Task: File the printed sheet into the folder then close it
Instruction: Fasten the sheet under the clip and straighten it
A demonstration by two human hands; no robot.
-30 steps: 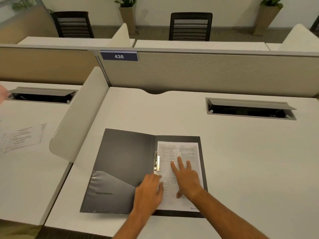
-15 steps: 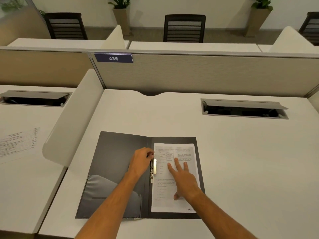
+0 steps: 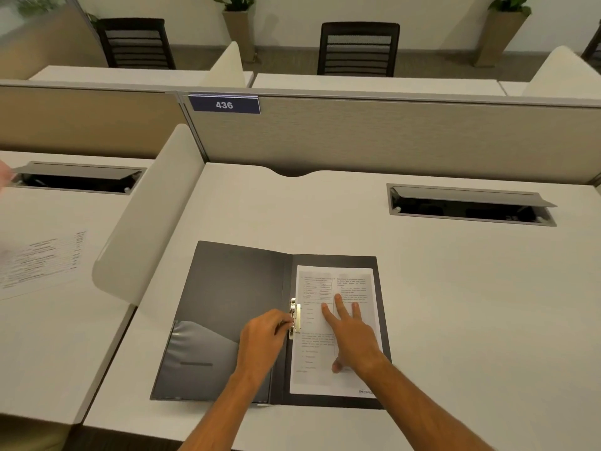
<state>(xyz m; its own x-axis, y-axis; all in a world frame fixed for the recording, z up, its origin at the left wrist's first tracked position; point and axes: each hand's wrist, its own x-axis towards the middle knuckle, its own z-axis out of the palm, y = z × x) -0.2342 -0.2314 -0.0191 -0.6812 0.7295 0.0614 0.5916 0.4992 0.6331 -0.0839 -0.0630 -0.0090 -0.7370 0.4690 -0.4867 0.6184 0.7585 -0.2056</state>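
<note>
On the near part of the white counter (image 3: 422, 288) a dark grey folder (image 3: 234, 288) lies open flat, spine running away from the camera. Printed sheet (image 3: 338, 379) sits on the folder's right half, text side up, its left edge at the metal clip (image 3: 295, 317) by the spine; cannot tell if the clip is actually clamped over the paper. Left half of folder is bare apart from a glossy inner pocket (image 3: 198, 356) at its near end. Left hand (image 3: 263, 340) comes in from below over the left half, fingers curled, fingertips (image 3: 286, 323) touching the clip's lower part, pinching or pressing it, exact grasp hidden by the knuckles. Right hand (image 3: 353, 336) lies flat on the sheet, palm down, fingers spread and pointing away, thumb out toward the near left; not grasping anything, just pressing the paper to the folder. Both forearms bare. Farther right on the counter, an open cable hatch (image 3: 468, 203) with its lid tilted up. Divider panel behind with a blue tag reading 436 (image 3: 224, 104). A rounded white side screen (image 3: 146, 216) separates the next desk on the left, where another printed paper (image 3: 39, 258) lies, well apart from the folder. Black chairs and potted plants along the far wall
</note>
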